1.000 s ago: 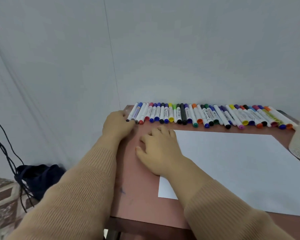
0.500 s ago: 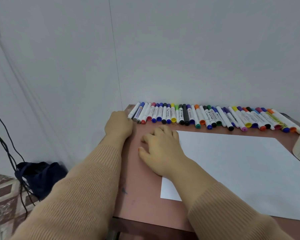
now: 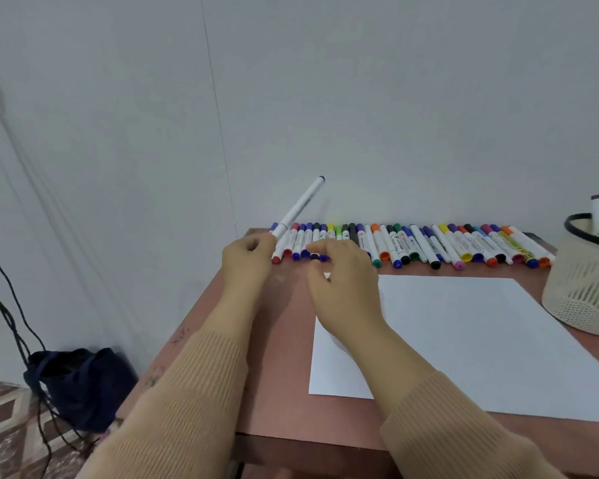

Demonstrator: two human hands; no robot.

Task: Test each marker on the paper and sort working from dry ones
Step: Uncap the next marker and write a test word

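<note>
Currently the left hand grips one white marker, tilted toward 1 o'clock. The right hand, loosely curled and empty, should probably uncap it for the paper.

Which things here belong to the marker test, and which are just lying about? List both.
Job: held marker, gripped by the left hand; row of markers; paper; mesh cup, likely for sorting.
Lying about: dark bag on the floor; cables beside it.
</note>
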